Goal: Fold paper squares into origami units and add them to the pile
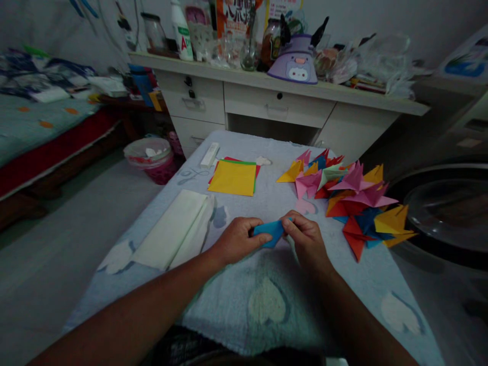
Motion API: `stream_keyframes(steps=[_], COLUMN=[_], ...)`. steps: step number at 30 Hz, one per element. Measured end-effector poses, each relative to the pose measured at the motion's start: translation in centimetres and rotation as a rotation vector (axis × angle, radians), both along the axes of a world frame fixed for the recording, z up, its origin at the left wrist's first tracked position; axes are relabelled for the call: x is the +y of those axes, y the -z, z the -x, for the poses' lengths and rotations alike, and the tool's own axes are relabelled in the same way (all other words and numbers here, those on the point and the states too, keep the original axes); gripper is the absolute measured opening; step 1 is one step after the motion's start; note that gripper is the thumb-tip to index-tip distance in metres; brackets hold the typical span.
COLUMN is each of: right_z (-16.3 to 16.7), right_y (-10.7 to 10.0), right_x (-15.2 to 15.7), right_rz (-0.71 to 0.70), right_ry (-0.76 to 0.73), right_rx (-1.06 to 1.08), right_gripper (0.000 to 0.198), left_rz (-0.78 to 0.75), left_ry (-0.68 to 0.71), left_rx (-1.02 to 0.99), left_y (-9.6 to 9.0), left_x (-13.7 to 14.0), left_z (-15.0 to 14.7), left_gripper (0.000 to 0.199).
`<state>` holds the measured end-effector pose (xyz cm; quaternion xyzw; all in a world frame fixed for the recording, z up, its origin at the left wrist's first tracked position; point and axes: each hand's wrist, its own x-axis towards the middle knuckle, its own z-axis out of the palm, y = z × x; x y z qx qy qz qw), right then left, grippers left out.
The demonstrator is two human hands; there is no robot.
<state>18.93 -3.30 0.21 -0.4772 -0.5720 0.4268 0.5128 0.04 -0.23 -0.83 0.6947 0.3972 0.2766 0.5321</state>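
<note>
At the left of the middle, one folded white sheet lies slantwise, with one narrow white box above it. Next comes one stack of square paper, a yellow sheet uppermost, with green and red edges showing beneath, so at least three sheets.

Just below the centre of the frame are two hands and one piece of blue paper, folded small. The left hand has its grip closed on the paper's left end, thumb in front; the right hand pinches its upper right corner between thumb and fingers. To the right spreads one heap of folded paper figures in pink, yellow, orange, red, blue and pale green; they overlap, so I would put them at a dozen or more, without certainty.

The tabletop wears a pale blue cloth with heart shapes. Around it, one bed fills the upper left, then one pink bin with a liner. Across the top runs one white drawer unit, bearing a white bottle and one purple visor. One round glass door stands at the right edge.
</note>
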Motion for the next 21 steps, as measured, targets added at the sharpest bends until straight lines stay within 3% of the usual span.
stream_keyframes(steps=[6,13,17,21], right_z=[-0.1,-0.7,-1.0,-0.8], right_y=[0.3,0.8,0.6,0.4], right_x=[0.2,0.5,0.7,0.8], right_rz=[0.002,0.001,0.000,0.096], right_ry=[0.024,0.179,0.245,0.076], right_rx=[0.079,0.154,0.272,0.150], right_gripper=[0.033,0.025,0.020,0.027], left_rz=[0.169,0.138,0.185,0.147], left_ry=[-0.078,-0.196,-0.086,0.038], left_rx=[-0.205,-0.220,-0.208,-0.145], left_y=[-0.5,-0.3,0.2,0.5], left_x=[0.1,0.6,0.6,0.5], left_z=[-0.3,0.1,0.1,0.1], left_gripper=[0.025,0.019,0.021,0.021])
